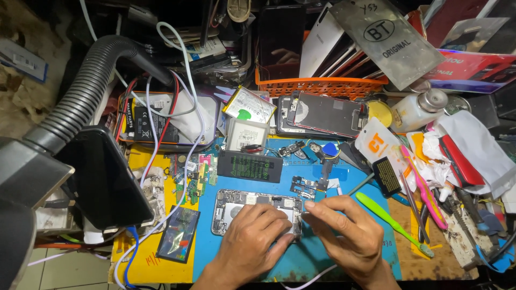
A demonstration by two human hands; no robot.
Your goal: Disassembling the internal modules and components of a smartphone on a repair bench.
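Your left hand (252, 244) lies flat over the opened phone (257, 212), fingers spread and pressing its lower half, gripping nothing. Your right hand (344, 233) sits just beside it, thumb and forefinger pinched together at the phone's right edge; whatever they pinch is too small to tell. The phone rests on the blue mat (301, 258) of the worktop, under your left fingers. Just beyond your fingertips lies a black battery (250, 166); near your right knuckles, a green toothbrush (392, 223). Well beyond, an orange basket (320, 86).
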